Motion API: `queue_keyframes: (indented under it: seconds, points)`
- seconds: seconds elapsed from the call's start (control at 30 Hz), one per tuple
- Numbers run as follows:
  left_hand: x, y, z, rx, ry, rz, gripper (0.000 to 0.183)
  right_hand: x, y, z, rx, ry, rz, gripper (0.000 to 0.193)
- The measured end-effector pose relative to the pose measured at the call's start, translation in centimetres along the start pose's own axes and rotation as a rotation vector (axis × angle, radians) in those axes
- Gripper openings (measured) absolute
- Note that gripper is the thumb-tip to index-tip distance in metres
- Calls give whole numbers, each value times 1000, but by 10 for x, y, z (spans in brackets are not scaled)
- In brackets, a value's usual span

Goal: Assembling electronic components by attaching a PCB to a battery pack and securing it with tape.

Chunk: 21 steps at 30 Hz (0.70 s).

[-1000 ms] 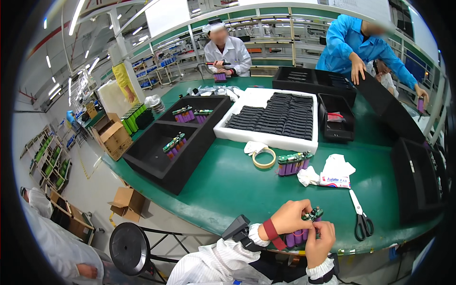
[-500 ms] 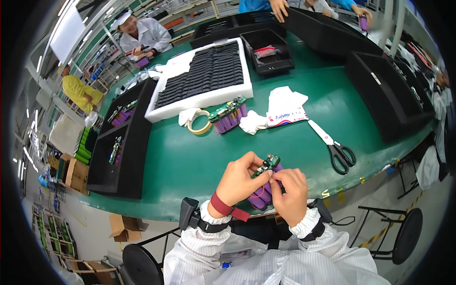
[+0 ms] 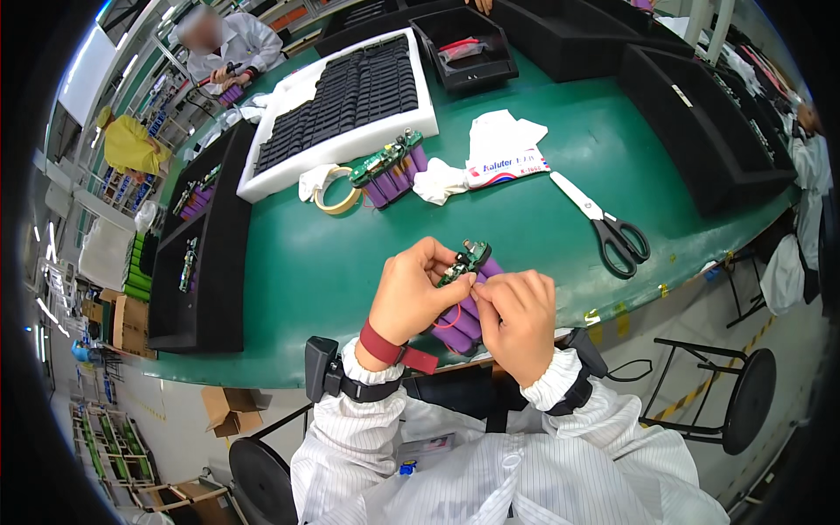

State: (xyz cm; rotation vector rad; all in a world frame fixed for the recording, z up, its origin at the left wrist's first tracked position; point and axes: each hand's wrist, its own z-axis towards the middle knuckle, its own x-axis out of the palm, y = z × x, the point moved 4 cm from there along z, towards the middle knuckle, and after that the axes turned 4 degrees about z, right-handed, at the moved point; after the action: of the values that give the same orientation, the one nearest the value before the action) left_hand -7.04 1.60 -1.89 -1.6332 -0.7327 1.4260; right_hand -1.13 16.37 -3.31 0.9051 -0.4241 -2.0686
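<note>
1. One purple-celled battery pack (image 3: 459, 327) with green circuit board (image 3: 476, 255) tilts within your grip.
2. Your left hand (image 3: 406, 291) is closed on its board end.
3. Your right hand (image 3: 520, 317) curls alongside; whether fingertips pinch anything, I cannot tell.

Factory assembly workshop, long green workbench (image 3: 289, 297), black divided tray (image 3: 229, 262), white-coated co-worker (image 3: 251, 39), tubular racks (image 3: 105, 451)

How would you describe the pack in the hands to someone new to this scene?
By the near edge of the green table, the left hand and right hand meet at the purple pack, topped by a green circuit board. Unlike its lookalike beside the tape roll, it is held.
</note>
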Motion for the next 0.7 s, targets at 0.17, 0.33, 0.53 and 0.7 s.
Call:
queue_keyframes:
  seconds: [0.17, 0.33, 0.53, 0.7]
  points:
    - [-3, 2, -2, 45, 8, -49, 28, -2, 2, 3, 5, 7, 2, 13]
    - [0, 0, -1, 55, 38, 13, 23, -1, -1, 0, 3, 25, -21, 10]
    - [1, -3, -6, -32, 37, -91, 24, -3, 0, -4, 43, 19, 4, 9]
    - [0, -9, -5, -46, 24, -93, 26, -1, -4, -3, 48, -2, 38, 10]
